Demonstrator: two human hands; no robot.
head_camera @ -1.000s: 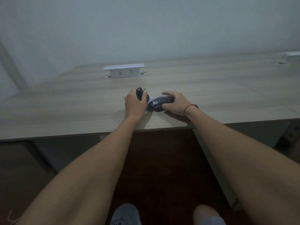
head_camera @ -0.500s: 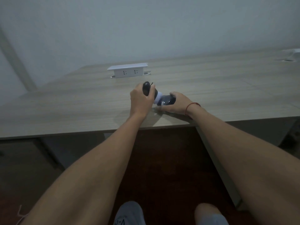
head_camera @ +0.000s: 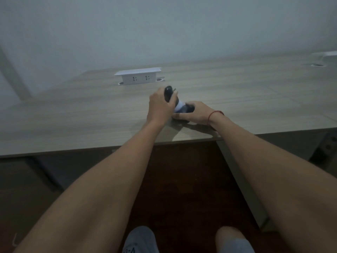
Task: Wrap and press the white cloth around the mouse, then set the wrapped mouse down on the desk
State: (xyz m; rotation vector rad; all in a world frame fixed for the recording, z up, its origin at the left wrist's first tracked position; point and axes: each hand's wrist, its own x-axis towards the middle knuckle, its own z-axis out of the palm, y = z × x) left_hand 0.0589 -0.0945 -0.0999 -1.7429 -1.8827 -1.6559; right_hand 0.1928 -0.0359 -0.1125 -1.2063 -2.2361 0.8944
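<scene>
My left hand (head_camera: 160, 106) grips a small dark rounded object (head_camera: 168, 93), held upright above the wooden desk (head_camera: 73, 110). Its lower end shows a white patch (head_camera: 179, 107) that meets the dark computer mouse (head_camera: 187, 109). My right hand (head_camera: 196, 113) curls round that mouse and holds it down on the desk near the front edge. A red string sits on my right wrist (head_camera: 215, 114). The fingers hide most of both dark objects, so how they join is unclear.
A white raised socket box (head_camera: 138, 75) stands on the desk beyond my hands. Another white box (head_camera: 328, 54) sits at the far right. A pale wall rises behind. Below the desk edge are a dark floor and my two feet (head_camera: 140, 240).
My left hand has lifted the dark object higher and tipped it more upright. My right hand has closed further over the mouse, and a white patch now shows between the two.
</scene>
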